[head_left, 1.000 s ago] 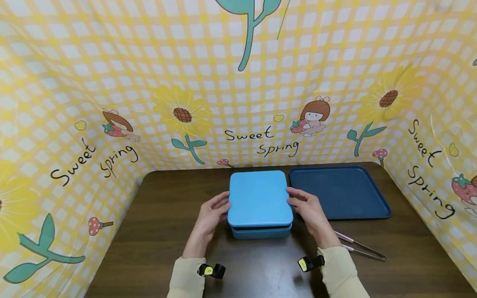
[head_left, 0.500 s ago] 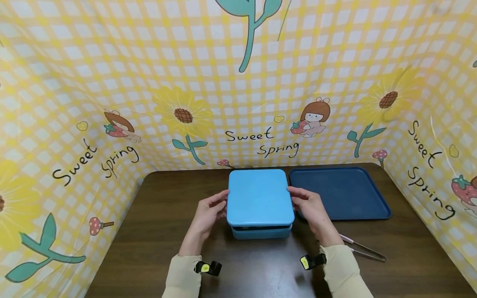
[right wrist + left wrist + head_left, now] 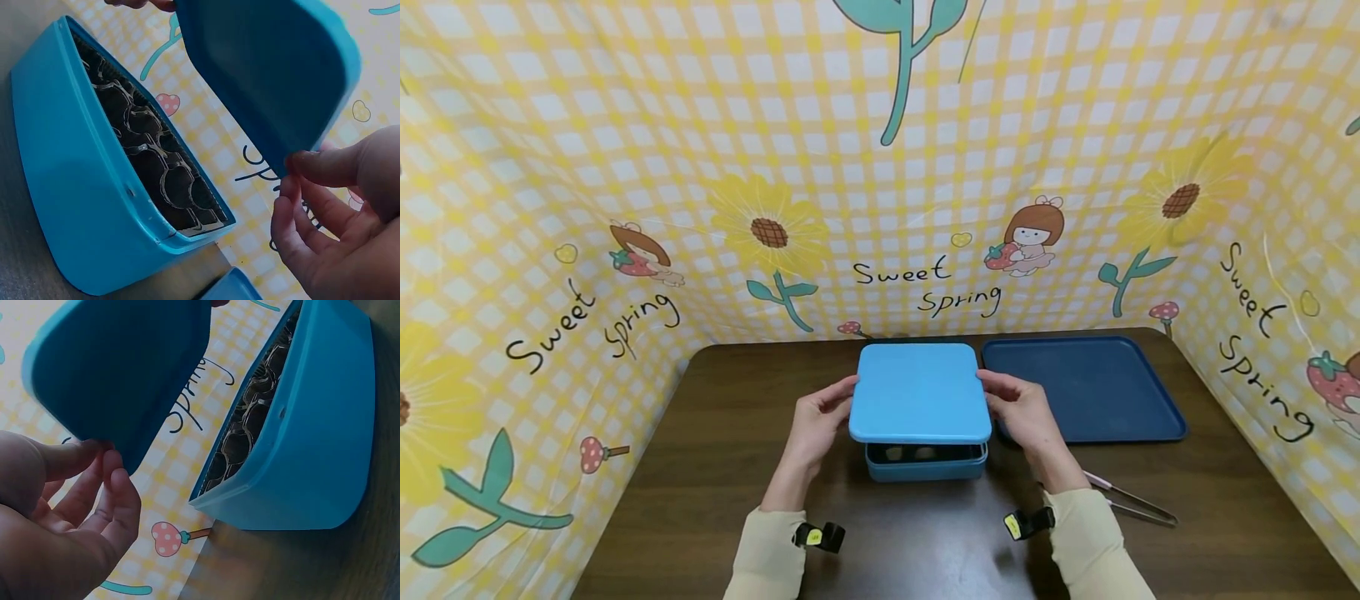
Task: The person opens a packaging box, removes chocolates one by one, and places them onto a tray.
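Note:
A light blue lid (image 3: 919,393) hangs above a blue box (image 3: 927,472), apart from its rim. My left hand (image 3: 814,423) pinches the lid's left edge between thumb and fingers, as the left wrist view shows on the lid (image 3: 125,369). At the opposite edge my right hand (image 3: 1028,421) pinches it the same way. Inside the box sits a dark insert (image 3: 147,144) with several rounded compartments and light-edged dividers. From the head view, the lid hides most of the box's inside. What the compartments hold is too dark to tell.
A dark blue tray (image 3: 1086,392) lies at the back right of the brown wooden table (image 3: 730,417). Metal tongs (image 3: 1138,502) with pale pink grips lie beside my right forearm. A yellow checked cloth (image 3: 880,192) stands round the back and sides.
The lid has risen off the box, with its front edge higher, and the gap has widened to show the dark inside. Both hands have moved up slightly with it.

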`<state>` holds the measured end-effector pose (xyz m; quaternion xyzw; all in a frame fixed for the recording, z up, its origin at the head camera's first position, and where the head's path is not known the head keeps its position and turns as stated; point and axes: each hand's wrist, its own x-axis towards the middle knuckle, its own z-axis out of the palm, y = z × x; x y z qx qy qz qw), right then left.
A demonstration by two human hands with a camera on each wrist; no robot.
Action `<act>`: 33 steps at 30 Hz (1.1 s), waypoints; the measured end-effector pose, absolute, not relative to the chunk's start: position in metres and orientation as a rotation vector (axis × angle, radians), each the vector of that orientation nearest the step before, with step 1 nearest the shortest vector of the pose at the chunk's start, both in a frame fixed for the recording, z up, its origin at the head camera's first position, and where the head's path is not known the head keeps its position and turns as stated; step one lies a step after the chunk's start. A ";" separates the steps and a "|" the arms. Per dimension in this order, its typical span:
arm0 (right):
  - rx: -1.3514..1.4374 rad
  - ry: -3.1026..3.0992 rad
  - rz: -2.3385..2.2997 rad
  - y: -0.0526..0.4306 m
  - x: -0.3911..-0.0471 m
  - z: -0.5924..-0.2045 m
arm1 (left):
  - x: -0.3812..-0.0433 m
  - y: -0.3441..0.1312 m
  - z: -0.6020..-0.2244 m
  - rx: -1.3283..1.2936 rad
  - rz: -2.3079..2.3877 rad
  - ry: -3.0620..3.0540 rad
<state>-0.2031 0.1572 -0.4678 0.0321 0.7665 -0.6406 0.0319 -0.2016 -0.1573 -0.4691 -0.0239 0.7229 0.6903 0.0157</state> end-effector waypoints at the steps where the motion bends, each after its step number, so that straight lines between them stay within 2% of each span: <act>1: 0.098 2.370 -1.972 0.157 -0.203 -0.468 | -0.202 -0.157 -0.468 -0.071 2.151 2.258; 22: 0.057 2.424 -2.004 0.154 -0.201 -0.458 | -0.202 -0.153 -0.455 0.144 2.176 2.565; 33: 0.049 2.511 -2.010 0.150 -0.202 -0.457 | -0.202 -0.150 -0.450 0.113 2.191 2.634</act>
